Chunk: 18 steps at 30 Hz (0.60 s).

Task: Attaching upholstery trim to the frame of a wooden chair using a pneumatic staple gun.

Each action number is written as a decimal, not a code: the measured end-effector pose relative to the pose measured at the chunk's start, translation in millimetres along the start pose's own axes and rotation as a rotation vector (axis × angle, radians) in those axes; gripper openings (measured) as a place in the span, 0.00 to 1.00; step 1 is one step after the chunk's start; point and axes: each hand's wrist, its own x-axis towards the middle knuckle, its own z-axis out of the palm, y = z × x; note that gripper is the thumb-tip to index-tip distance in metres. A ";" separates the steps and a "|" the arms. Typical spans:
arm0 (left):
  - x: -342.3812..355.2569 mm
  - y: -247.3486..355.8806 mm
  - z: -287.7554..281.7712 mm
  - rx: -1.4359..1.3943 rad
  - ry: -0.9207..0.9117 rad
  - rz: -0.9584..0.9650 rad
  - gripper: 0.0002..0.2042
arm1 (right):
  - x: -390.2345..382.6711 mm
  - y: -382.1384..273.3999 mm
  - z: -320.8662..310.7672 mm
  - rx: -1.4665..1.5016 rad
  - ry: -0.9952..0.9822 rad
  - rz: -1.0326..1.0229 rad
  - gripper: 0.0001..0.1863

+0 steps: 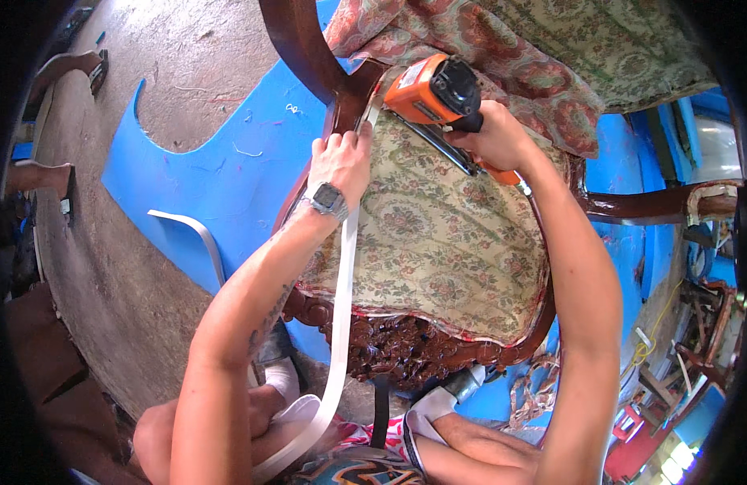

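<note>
My right hand (496, 139) is wrapped round the grip of an orange and black staple gun (418, 90). The gun's nose points at the left edge of a chair's floral upholstered panel (438, 234). Just below it, my left hand (341, 168) pinches a long white strip (341, 311) against that edge, where the panel meets the dark wooden frame (313, 69). From my left hand the strip hangs down over the carved rail (397, 343) toward my lap. The gun's tip lies partly behind its body, so contact with the strip cannot be made out.
Red patterned fabric (511, 65) drapes over the chair at the far side. A blue sheet (236, 166) covers part of the concrete floor, with a loose white strip (191, 220) on it. Wood scraps and a yellow cord (644, 347) lie at the right.
</note>
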 end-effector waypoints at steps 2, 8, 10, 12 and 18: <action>-1.2 2.7 -1.2 0.017 -0.072 -0.003 0.25 | 4.6 -1.0 10.0 -0.088 0.039 -0.113 0.17; -2.3 3.1 -4.1 0.062 -0.068 0.045 0.26 | 12.4 -5.1 13.0 -0.113 -0.020 0.022 0.19; -2.7 1.4 -7.3 0.059 -0.099 0.035 0.26 | 13.7 -9.3 16.0 -0.123 -0.028 -0.009 0.20; -2.7 -1.5 -8.3 0.067 -0.114 0.039 0.26 | 14.6 -14.2 14.7 -0.122 -0.052 0.059 0.20; -4.9 -10.4 -9.8 0.038 -0.107 0.062 0.25 | 14.9 -18.1 19.7 -0.077 -0.012 0.018 0.15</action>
